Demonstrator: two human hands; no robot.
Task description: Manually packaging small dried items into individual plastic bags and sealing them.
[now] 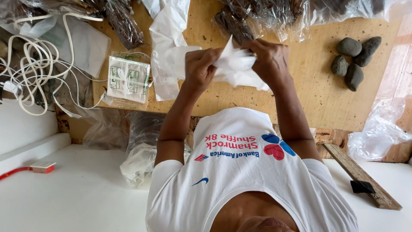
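Both my hands are raised over a wooden board (317, 99) and grip the same crumpled white plastic bag (240, 71). My left hand (199, 68) pinches its left side. My right hand (269, 60) is closed over its right side, and the fingers of both hands meet at the bag's top fold. A loose pile of more white bags (165, 34) lies just left of and behind my left hand. My white printed shirt (240, 172) fills the lower middle of the view.
Several dark round stones (354, 60) lie at the right of the board. Clear bags of dark brown material (257, 15) line the far edge. A flat printed packet (128, 79) and tangled white cables (34, 64) sit left. Crumpled clear plastic (380, 129) and a wooden plank (360, 174) lie right.
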